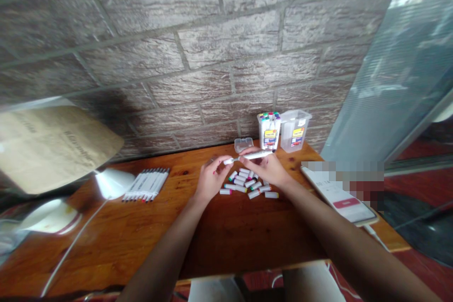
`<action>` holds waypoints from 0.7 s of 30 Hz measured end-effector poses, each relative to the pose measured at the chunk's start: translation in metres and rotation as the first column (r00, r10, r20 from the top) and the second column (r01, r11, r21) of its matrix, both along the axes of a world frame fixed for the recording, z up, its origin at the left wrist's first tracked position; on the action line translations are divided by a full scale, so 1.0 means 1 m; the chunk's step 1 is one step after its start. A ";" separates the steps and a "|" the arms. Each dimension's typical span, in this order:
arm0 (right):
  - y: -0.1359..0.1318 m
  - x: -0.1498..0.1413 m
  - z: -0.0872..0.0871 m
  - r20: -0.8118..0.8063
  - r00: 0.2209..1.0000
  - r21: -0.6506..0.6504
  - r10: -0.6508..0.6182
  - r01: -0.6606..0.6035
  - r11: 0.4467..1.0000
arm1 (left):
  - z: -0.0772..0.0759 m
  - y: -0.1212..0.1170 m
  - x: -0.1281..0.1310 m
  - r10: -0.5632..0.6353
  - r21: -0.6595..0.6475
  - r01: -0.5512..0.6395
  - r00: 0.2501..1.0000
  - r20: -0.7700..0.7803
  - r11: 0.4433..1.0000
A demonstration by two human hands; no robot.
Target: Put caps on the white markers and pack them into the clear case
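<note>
My left hand pinches a white marker cap. Close beside it, my right hand grips a white marker, whose tip points at the cap; whether the tip touches the cap's mouth I cannot tell. Below both hands, several loose marker caps with coloured ends lie scattered on the wooden table. Off to the left, several capless markers rest side by side in a row.
At the back stand a clear box full of markers and an open clear container, with a clear lid nearby. A phone lies right. A lamp, paper bag and white bowl are left. A brick wall rises behind.
</note>
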State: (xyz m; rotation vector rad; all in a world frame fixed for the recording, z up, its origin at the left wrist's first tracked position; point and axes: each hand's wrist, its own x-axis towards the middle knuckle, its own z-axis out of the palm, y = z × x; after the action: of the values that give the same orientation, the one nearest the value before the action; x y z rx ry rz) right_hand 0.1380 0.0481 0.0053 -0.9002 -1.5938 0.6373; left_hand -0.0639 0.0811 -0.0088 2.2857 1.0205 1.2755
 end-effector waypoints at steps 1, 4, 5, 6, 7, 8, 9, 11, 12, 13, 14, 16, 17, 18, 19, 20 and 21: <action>0.000 0.000 0.000 0.008 1.000 0.005 -0.002 0.002 1.000 | 0.000 0.000 0.000 0.001 0.014 -0.001 1.000 -0.009 1.000; 0.001 0.000 -0.003 0.034 0.999 0.008 -0.001 0.001 1.000 | 0.000 0.001 0.000 -0.009 0.056 0.010 1.000 -0.023 0.998; 0.001 0.000 -0.004 0.045 0.999 0.007 0.000 -0.001 1.000 | 0.000 0.002 -0.001 -0.013 0.069 0.015 1.000 -0.025 0.998; 0.001 0.000 -0.005 0.056 0.998 0.007 0.002 -0.002 1.000 | -0.001 0.002 -0.001 -0.017 0.081 0.019 0.999 -0.026 0.997; 0.002 0.000 -0.006 0.067 0.998 0.008 0.005 -0.006 1.000 | -0.001 0.002 -0.001 -0.020 0.092 0.023 0.999 -0.027 0.996; 0.002 -0.001 -0.006 0.074 0.997 0.009 0.007 -0.008 1.000 | -0.002 0.002 -0.001 -0.021 0.101 0.024 0.999 -0.025 0.995; 0.003 0.000 -0.006 0.077 0.997 0.009 0.007 -0.007 1.000 | -0.002 0.002 -0.001 -0.022 0.111 0.024 1.000 -0.023 0.994; 0.004 0.001 -0.007 0.077 0.997 0.014 -0.016 0.015 1.000 | -0.002 0.001 -0.001 -0.013 0.124 0.015 1.000 -0.017 0.992; 0.005 0.003 -0.007 0.082 0.995 0.019 -0.049 0.048 0.999 | -0.002 0.001 -0.001 -0.003 0.123 0.004 1.000 -0.007 0.992; 0.006 0.006 -0.007 0.095 0.991 0.025 -0.095 0.094 0.995 | -0.001 0.000 -0.001 0.011 0.117 -0.012 1.000 0.009 0.993; 0.007 0.008 -0.007 0.108 0.983 0.031 -0.151 0.149 0.988 | -0.001 0.000 -0.001 0.028 0.106 -0.032 0.999 0.031 0.994; 0.010 0.013 -0.008 0.111 0.962 0.039 -0.248 0.245 0.969 | 0.000 0.001 -0.001 0.067 0.076 -0.073 0.994 0.082 0.994; 0.012 0.015 -0.008 0.091 0.957 0.036 -0.274 0.272 0.962 | 0.000 0.001 -0.002 0.082 0.065 -0.089 0.991 0.102 0.994; 0.013 0.016 -0.008 0.058 0.958 0.028 -0.281 0.280 0.960 | 0.000 0.002 -0.002 0.092 0.061 -0.099 0.989 0.112 0.993; 0.013 0.016 -0.007 0.020 0.962 0.019 -0.273 0.272 0.962 | 0.000 0.002 -0.002 0.095 0.063 -0.102 0.989 0.116 0.993; 0.013 0.016 -0.006 -0.015 0.967 0.008 -0.253 0.253 0.967 | -0.001 0.002 -0.002 0.092 0.067 -0.101 0.989 0.114 0.993; 0.012 0.014 -0.005 -0.045 0.973 -0.005 -0.227 0.227 0.974 | -0.001 0.002 -0.002 0.087 0.073 -0.095 0.990 0.109 0.993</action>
State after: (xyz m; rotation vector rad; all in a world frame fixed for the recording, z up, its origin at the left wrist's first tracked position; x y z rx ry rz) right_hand 0.1524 0.0605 0.0000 -1.0434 -1.4249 0.4918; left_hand -0.0656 0.0832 -0.0101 2.2236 1.0663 1.4811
